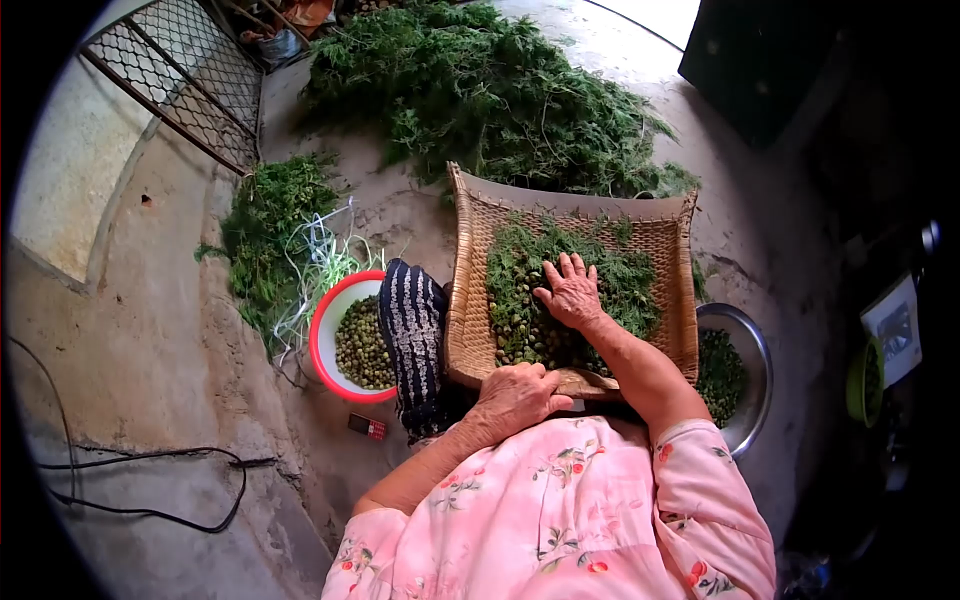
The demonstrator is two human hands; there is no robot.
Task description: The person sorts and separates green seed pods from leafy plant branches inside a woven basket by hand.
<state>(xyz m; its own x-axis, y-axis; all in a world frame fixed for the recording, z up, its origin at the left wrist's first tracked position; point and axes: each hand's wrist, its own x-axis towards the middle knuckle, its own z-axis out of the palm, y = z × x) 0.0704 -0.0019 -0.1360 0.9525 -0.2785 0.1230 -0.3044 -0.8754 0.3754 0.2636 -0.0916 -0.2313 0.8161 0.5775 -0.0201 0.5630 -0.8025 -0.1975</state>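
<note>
A woven winnowing basket [470, 270] rests across my lap, tilted toward me. In it lie feathery green sprigs [625, 270] mixed with small round green-brown cones or nuts [515, 345], whose exact kind I cannot tell. My right hand [572, 293] lies palm down on this pile, fingers spread. At the basket's near edge, my left hand [518, 398] is closed over the rim with its fingers curled. Left of the basket stands a red-rimmed white basin [318, 345] partly filled with the same round pieces [362, 345]. A metal basin [757, 400] with dark green bits sits at the right.
A large heap of green branches [500, 95] covers the floor ahead. Pale plastic strips [315, 260] lie beside a smaller green pile [270, 225]. A red device [367, 426], a black cable [200, 520], a lattice metal gate [185, 75] and a green bowl [863, 385] are around me.
</note>
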